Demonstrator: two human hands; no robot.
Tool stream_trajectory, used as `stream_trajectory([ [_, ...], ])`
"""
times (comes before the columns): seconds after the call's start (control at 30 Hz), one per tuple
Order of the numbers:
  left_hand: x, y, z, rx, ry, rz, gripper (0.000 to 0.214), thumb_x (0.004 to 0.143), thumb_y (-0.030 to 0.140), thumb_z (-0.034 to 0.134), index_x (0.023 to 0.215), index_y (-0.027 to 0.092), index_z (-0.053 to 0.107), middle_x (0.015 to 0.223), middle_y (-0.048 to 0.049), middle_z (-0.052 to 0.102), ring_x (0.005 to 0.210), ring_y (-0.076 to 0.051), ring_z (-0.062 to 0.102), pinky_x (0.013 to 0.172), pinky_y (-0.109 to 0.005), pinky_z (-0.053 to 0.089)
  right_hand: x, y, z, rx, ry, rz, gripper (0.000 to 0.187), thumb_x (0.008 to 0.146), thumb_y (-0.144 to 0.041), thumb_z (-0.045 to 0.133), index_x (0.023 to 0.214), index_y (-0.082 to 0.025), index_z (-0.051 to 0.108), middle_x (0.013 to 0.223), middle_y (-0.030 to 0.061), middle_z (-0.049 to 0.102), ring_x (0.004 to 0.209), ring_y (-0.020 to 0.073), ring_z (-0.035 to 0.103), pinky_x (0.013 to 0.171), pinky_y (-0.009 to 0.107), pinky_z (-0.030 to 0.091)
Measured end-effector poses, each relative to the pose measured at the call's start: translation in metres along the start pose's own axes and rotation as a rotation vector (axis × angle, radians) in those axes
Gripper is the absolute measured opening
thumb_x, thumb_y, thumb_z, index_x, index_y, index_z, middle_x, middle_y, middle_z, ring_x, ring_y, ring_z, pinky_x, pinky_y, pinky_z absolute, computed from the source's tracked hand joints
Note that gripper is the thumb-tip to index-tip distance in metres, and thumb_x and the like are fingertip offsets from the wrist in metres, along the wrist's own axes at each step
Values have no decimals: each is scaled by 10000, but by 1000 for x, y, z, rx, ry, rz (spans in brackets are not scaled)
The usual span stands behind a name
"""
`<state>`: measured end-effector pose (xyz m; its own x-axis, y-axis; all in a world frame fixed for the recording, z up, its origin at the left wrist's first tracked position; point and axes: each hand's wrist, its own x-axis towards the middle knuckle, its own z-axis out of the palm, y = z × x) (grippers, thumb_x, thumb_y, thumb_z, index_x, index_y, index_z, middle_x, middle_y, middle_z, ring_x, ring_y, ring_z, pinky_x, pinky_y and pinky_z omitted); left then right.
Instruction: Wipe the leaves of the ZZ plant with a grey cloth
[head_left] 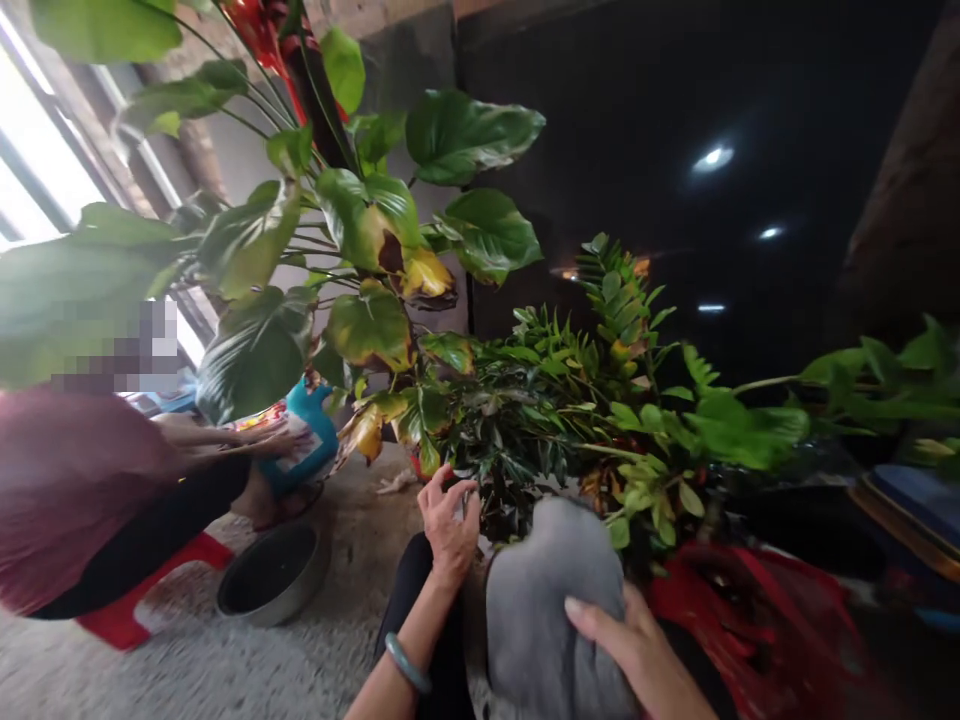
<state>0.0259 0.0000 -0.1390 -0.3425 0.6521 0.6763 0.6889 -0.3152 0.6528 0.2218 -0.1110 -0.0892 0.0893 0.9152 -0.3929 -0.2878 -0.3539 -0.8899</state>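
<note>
My left hand [448,522], with a green bangle on the wrist, is raised among the dark lower leaves of a potted plant [525,440], fingers curled in a pinch; what they hold is too small to make out. My right hand [634,650] grips a grey cloth [544,600] bunched up in front of the plant. Above stand large green leaves [360,220], some yellowed and brown [424,272].
Another person in a maroon top [67,480] crouches at the left, holding a teal bag [311,435]. A dark round basin [271,572] sits on the grey floor. A red object [739,610] lies at the right. A dark glossy wall [712,150] stands behind.
</note>
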Motion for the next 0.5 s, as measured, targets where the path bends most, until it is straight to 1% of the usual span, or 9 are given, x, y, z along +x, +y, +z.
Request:
stream_trajectory([
  [0.07,2,-4,1,33,-70,49,155,714,162,597,743,252,720,1240,-70,551,1115,-290,477,964,-470,402,16,-27,14,106,51,-59,466,467,-402,795,858,-191,652,872,61,734,924,314,647,790,395,500],
  [0.13,-1,-8,3,44,-177,101,186,702,137,602,763,257,730,1284,-69,528,1125,-297,461,945,-463,425,34,-40,26,222,99,-91,450,421,-370,807,799,-190,641,793,48,734,896,314,656,781,399,509],
  [0.17,-3,-11,5,47,-226,120,207,687,121,604,778,257,731,1291,-72,525,1122,-298,463,936,-462,434,41,-40,30,265,106,-68,430,401,-353,806,760,-187,637,736,44,728,881,317,660,778,402,514],
  [0.23,-8,-18,7,48,-301,136,256,645,92,609,804,254,730,1287,-82,534,1109,-300,479,927,-466,446,47,-29,32,312,109,27,397,387,-353,798,709,-188,634,643,39,711,868,327,664,773,408,521],
  [0.3,-10,-27,9,32,-336,113,284,613,81,605,809,248,726,1268,-94,554,1097,-301,502,923,-470,451,42,-14,30,284,110,111,404,406,-390,793,724,-192,643,641,40,713,870,332,664,762,414,527],
  [0.33,-10,-32,10,15,-338,84,268,612,87,599,793,242,722,1256,-99,566,1095,-300,512,922,-469,453,37,-10,29,242,106,122,422,421,-407,795,754,-194,648,679,41,723,877,332,663,759,415,528],
  [0.4,-8,-40,12,-44,-323,-1,189,633,118,584,726,225,709,1216,-106,600,1085,-297,536,919,-468,454,29,-12,30,126,97,63,463,447,-424,802,821,-196,653,784,43,737,902,324,655,775,408,519],
  [0.43,-7,-43,14,-87,-309,-50,158,647,138,577,704,216,702,1186,-109,621,1071,-293,552,916,-466,456,27,-20,34,72,96,0,481,455,-423,806,850,-195,653,831,44,738,924,318,648,795,400,509],
  [0.5,-4,-47,16,-188,-278,-139,141,664,179,574,718,200,702,1107,-110,665,1028,-284,585,905,-456,463,32,-43,48,18,99,-164,496,472,-417,808,887,-194,654,893,40,733,967,301,631,838,377,484],
])
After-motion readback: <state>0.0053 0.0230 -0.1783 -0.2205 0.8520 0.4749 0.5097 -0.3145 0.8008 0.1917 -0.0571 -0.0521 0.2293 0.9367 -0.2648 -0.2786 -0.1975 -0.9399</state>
